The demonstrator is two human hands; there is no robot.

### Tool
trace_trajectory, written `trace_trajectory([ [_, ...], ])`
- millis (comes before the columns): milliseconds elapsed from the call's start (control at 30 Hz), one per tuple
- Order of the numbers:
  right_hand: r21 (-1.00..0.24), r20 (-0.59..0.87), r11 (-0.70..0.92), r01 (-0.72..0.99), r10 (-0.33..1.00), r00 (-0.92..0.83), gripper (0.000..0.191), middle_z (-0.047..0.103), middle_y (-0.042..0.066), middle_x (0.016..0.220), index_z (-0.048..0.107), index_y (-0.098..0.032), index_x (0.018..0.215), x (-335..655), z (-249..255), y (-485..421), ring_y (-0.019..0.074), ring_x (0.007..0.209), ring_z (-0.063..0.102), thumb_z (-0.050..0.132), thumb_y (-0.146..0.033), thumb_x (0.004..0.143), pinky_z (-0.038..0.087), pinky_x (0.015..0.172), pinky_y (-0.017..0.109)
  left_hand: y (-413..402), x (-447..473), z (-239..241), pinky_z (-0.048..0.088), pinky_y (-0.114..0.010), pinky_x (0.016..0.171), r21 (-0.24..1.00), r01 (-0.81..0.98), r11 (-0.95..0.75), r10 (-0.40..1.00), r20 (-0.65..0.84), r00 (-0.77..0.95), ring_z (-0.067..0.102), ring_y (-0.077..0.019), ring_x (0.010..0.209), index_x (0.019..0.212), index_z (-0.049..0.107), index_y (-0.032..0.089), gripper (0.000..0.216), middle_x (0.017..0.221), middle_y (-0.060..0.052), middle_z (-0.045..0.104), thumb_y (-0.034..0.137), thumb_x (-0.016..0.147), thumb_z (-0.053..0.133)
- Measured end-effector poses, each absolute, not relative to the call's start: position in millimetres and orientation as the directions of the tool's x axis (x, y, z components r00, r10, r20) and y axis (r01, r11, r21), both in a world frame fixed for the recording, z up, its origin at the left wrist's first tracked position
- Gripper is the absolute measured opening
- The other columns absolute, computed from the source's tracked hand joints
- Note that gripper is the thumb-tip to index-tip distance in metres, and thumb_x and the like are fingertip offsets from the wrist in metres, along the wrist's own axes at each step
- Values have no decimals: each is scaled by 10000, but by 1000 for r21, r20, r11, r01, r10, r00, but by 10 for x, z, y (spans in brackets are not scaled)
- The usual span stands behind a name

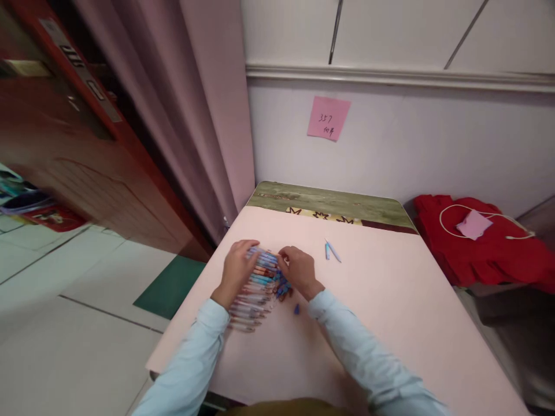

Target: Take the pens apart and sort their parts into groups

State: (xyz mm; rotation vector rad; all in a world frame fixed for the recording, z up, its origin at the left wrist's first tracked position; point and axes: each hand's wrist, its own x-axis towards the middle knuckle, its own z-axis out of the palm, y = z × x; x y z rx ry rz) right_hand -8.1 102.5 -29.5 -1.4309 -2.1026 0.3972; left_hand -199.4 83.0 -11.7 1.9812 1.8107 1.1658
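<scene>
A row of several patterned pens (259,287) lies side by side on the pink table (390,300). My left hand (237,267) rests curled against the left ends of the row. My right hand (298,270) is closed over the right ends, where the blue caps sit. Both hands press the row from either side. A small blue cap (296,309) lies loose just below my right wrist. Two light blue pen parts (332,251) lie apart to the right of my hands.
A pink sticky note (328,118) hangs on the wall behind the table. A red cloth (485,248) with a white cable and pink paper lies at the right. A curtain and a dark wooden door stand at the left, over a tiled floor with a green mat (171,286).
</scene>
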Motion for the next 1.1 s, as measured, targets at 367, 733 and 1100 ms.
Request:
trace_trajectory([
  [367,-998,61,62,29,997,-43,427,703,71,859,663,-172,997,745,56,718,181,765,646,586,-574,874,487,697,296,784,-864,132,431,-262,642,991,111,-71,997,73,-15,575,-156,675,809,685,180,195,755,-20,672,356,750,745],
  [733,-783,-236,-402,-475,898,-371,395,499,-47,578,675,-145,895,803,21,288,69,472,411,645,-537,860,317,498,222,686,-632,266,510,-252,645,859,-338,384,914,-300,274,644,-147,663,1057,735,130,417,912,-127,744,412,752,777],
  [1100,-825,-245,-399,-400,891,-382,431,519,-39,586,652,-150,861,758,-123,316,75,476,431,627,-579,861,310,515,233,700,-655,108,406,-224,406,830,-352,432,897,-357,259,508,-88,421,836,723,133,359,753,-80,726,451,692,807],
])
